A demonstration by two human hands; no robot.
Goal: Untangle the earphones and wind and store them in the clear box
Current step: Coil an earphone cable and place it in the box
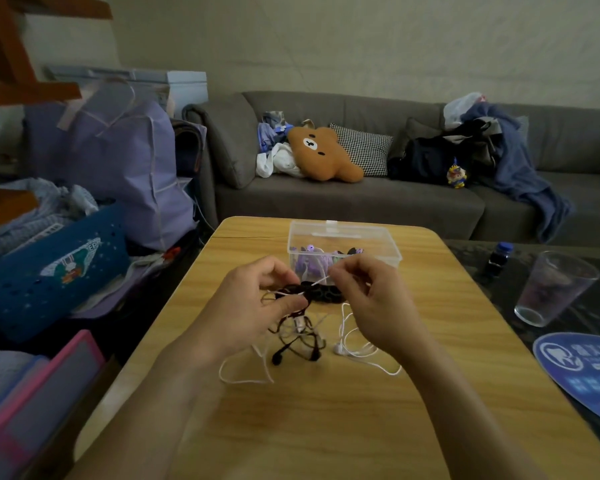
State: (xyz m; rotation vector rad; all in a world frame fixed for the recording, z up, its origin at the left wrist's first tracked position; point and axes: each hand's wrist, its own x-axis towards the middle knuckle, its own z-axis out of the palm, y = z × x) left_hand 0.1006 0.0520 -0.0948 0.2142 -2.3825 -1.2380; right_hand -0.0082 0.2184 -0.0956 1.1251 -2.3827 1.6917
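A tangle of black earphones [297,344] and white earphones [355,351] hangs over the wooden table [326,427]. My left hand [257,303] pinches the tangle's upper part, where black and white cords cross. My right hand [368,299] pinches a white cord and holds it taut between both hands. White cord loops and an earbud lie on the table below. The clear box [388,242] stands open just behind my hands, with purple and black earphones inside. A small black wound bundle [326,292] lies in front of the box.
A drinking glass [555,289] and a small dark bottle [498,259] stand on the dark table at the right, beside a blue round fan [586,372]. Bags and a blue basket [49,278] crowd the left. A grey sofa [361,202] runs behind.
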